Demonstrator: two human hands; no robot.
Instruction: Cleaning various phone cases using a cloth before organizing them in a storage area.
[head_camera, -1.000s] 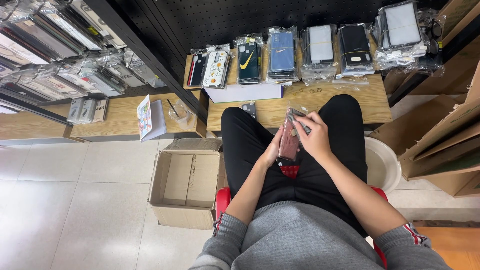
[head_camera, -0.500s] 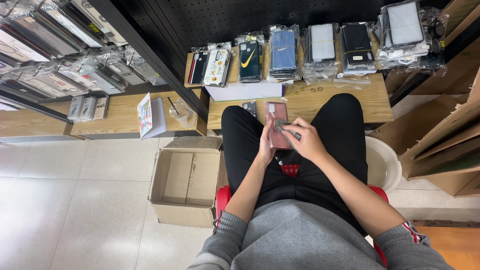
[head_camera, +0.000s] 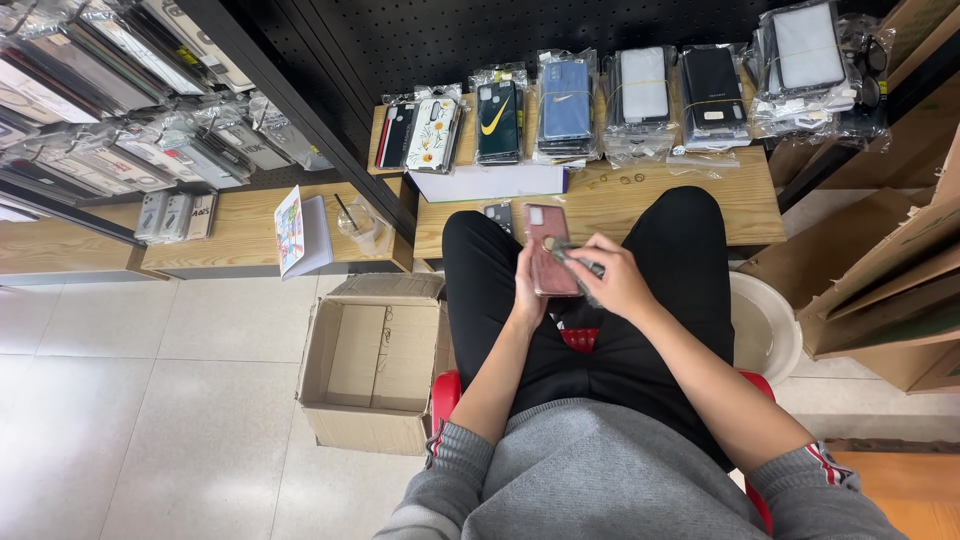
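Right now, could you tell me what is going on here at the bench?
A seated person holds a pink phone case over their lap: the left hand grips it from the side, and the right hand presses a dark, greyish item, too small to identify, against its face. An open cardboard box stands on the floor to their left. Bagged stacks of cases line the wooden shelf ahead.

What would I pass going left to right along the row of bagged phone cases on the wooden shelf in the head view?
Floral white case → dark green case → blue case → white case → black case → large pale case.
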